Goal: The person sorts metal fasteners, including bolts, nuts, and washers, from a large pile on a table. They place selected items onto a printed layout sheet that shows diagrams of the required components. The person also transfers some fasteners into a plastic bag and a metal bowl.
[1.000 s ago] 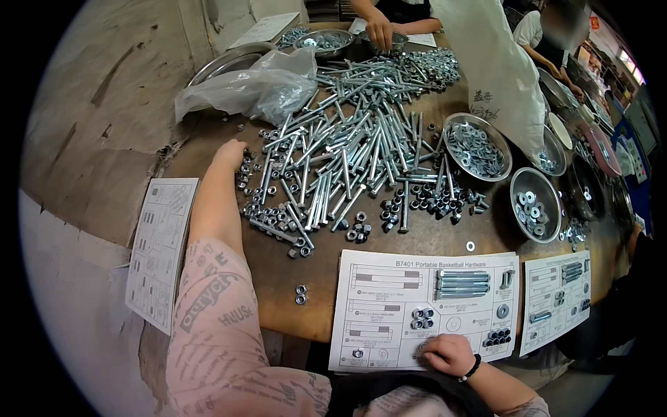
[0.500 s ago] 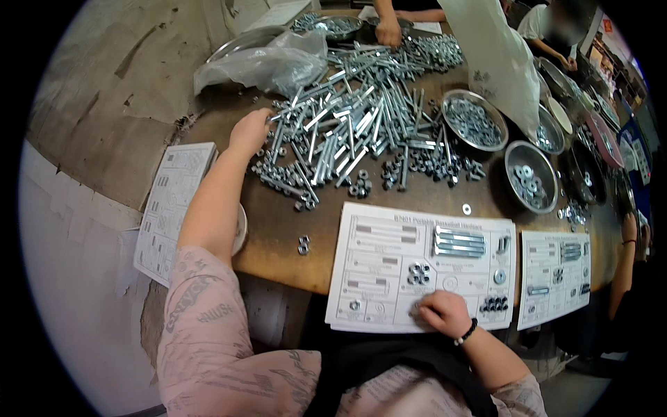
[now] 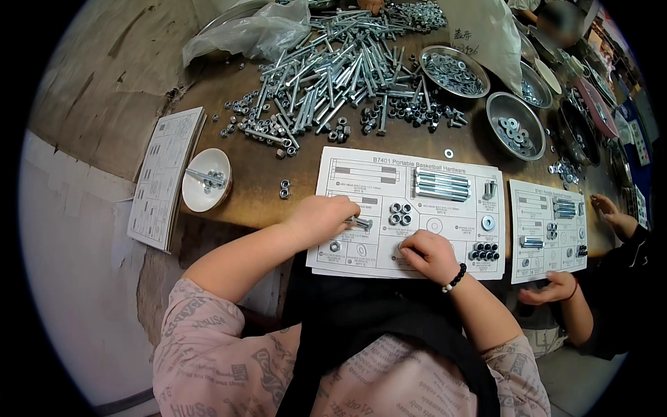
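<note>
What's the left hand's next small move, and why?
Probably lay the held bolts down on the printed sheet: the left hand has them over its left-side boxes, while long bolts and hex nuts already sit grouped in other boxes.

Left hand (image 3: 324, 217) — from bolt pile (image 3: 344, 73) to printed sheet (image 3: 434, 224), white bowl (image 3: 199, 199) fully revealed

**Gap on our left**

We have bare tabletop (image 3: 253, 170) between the white bowl (image 3: 196, 198) and printed sheet (image 3: 445, 208), save two nuts (image 3: 284, 184). Heaped bolts (image 3: 347, 69) block us beyond; steel bowls (image 3: 499, 104), ahead right. Four nuts (image 3: 395, 208) edge the gap between left hand (image 3: 323, 214) and right hand (image 3: 432, 256).
</note>
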`<state>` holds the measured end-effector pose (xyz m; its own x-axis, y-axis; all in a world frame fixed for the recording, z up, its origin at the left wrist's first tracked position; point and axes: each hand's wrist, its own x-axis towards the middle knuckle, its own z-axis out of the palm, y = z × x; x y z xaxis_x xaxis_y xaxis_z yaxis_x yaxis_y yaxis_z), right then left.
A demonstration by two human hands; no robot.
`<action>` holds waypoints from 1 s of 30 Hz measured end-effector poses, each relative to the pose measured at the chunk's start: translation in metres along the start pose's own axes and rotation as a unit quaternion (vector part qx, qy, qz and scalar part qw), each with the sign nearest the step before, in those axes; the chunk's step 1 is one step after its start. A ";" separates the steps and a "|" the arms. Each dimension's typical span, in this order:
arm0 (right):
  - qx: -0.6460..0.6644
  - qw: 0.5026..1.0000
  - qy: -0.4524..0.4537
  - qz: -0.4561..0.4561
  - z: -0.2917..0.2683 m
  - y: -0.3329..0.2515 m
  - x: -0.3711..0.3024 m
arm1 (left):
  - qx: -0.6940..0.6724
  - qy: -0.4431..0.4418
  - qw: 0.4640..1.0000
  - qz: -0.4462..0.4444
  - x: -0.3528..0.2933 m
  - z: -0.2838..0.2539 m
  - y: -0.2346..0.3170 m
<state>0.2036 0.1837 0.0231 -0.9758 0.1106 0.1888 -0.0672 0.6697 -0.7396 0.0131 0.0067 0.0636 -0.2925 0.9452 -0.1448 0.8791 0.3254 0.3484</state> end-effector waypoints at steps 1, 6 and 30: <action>0.001 1.000 0.004 -0.003 0.000 0.000 -0.001 | 0.026 -0.007 1.000 0.001 -0.003 0.004 0.001; -0.013 1.000 0.007 -0.003 0.001 0.000 -0.002 | 0.127 -0.067 0.989 -0.033 0.001 -0.010 0.019; 0.049 0.991 0.112 0.059 -0.059 -0.010 -0.035 | -0.049 0.120 0.991 0.017 -0.023 0.020 -0.012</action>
<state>0.2511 0.2166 0.0617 -0.9083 0.3513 0.2271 0.0142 0.5685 -0.8226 0.0172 -0.0197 0.0443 -0.3552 0.9306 0.0884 0.8522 0.2835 0.4398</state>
